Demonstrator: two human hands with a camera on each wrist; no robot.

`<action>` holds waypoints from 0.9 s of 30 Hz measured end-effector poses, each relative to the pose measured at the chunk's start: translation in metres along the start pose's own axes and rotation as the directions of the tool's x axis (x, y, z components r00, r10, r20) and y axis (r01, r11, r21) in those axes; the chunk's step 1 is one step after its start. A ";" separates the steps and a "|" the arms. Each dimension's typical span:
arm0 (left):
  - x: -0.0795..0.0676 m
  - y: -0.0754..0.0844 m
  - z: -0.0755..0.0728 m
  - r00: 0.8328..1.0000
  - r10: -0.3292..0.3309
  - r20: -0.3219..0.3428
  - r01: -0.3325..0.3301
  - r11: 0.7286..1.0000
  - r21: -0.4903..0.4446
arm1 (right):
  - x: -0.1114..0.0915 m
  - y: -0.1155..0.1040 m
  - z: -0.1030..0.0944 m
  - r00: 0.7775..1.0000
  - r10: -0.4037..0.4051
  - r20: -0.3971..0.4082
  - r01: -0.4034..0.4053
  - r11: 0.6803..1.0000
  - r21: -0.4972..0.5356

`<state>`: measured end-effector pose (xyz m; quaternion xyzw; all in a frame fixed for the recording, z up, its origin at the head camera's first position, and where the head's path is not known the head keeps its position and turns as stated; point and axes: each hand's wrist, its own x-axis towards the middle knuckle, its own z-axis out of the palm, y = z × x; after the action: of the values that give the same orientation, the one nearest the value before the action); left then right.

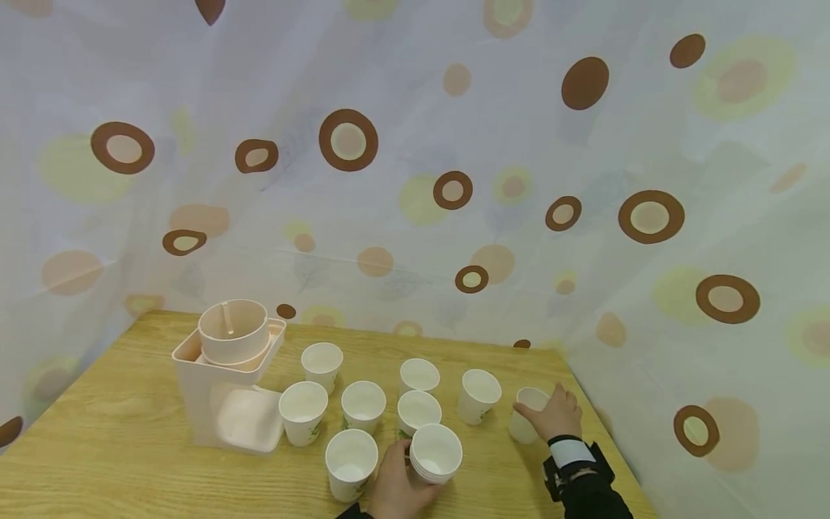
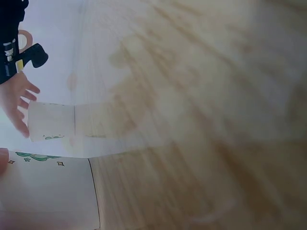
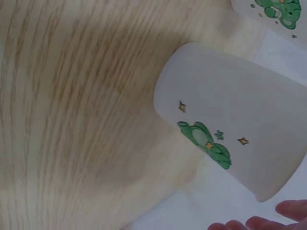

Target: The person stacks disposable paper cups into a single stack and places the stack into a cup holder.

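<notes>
My left hand [image 1: 400, 484] grips a small stack of white paper cups [image 1: 436, 453] near the table's front. In the left wrist view, a cup wall with a green print [image 2: 48, 191] fills the lower left corner. At the far right of the cups, my right hand [image 1: 559, 414] is at the rim of a single white paper cup [image 1: 521, 427], its fingers spread. That cup stands upright on the table and shows a green cartoon print [image 3: 230, 115] in the right wrist view. There, the fingertips [image 3: 268, 223] appear just past its rim; contact is hard to tell.
Several more white cups [image 1: 351, 461] stand upright between the hands and a pale pink plastic appliance [image 1: 207, 404] with a round top at left. A patterned cloth [image 1: 389, 216] hangs behind and to the right of the wooden table [image 1: 117, 447].
</notes>
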<state>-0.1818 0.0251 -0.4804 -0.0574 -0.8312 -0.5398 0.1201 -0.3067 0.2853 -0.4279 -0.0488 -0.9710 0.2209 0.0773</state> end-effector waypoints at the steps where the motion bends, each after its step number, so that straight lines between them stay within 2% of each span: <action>1: 0.000 0.000 0.000 1.000 -0.007 0.009 0.007 1.000 -0.009 | 0.000 0.001 0.001 1.000 0.010 0.015 -0.010 1.000 0.006; 4: 0.000 0.001 0.000 0.999 -0.024 0.027 0.025 0.999 -0.024 | 0.000 0.004 0.003 0.999 0.029 0.038 -0.030 0.999 0.029; 14: 0.000 0.000 0.003 0.999 0.032 -0.009 -0.032 0.999 -0.001 | -0.004 0.002 0.006 1.000 0.002 0.031 -0.004 0.999 0.049; 21: -0.001 0.000 0.003 1.000 0.009 -0.012 -0.009 1.000 -0.013 | -0.013 -0.005 0.005 0.999 -0.019 0.041 0.017 0.999 0.042; 27: -0.002 0.000 0.000 1.000 -0.003 0.016 0.004 0.999 -0.037 | -0.023 -0.013 0.005 0.997 -0.063 0.033 0.062 0.997 0.040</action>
<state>-0.1803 0.0253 -0.4806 -0.0625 -0.8220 -0.5550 0.1113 -0.2858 0.2682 -0.4294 -0.0132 -0.9688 0.2379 0.0685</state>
